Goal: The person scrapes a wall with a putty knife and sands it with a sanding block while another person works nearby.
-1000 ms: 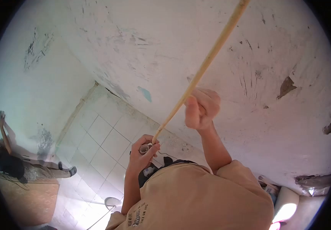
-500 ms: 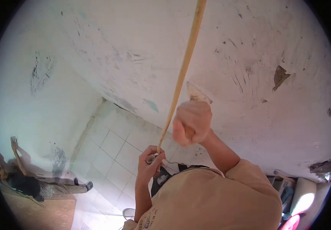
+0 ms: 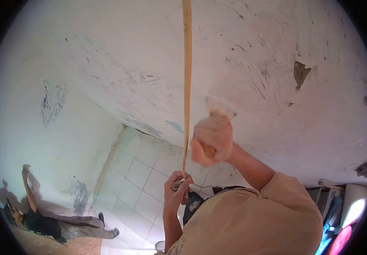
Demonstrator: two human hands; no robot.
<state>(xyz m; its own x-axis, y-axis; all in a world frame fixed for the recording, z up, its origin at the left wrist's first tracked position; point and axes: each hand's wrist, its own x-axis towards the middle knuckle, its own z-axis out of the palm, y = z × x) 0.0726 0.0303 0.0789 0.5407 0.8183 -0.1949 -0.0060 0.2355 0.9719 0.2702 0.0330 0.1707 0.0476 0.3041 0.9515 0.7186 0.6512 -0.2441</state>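
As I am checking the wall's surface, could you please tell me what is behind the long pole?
Pale, scuffed wall shows either side of the long pole, with floor tiles near its lower end. The strip directly behind it is covered, so any marks there cannot be seen.

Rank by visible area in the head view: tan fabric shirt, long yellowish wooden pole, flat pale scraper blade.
1. Tan fabric shirt
2. Long yellowish wooden pole, cropped at top
3. Flat pale scraper blade, blurred
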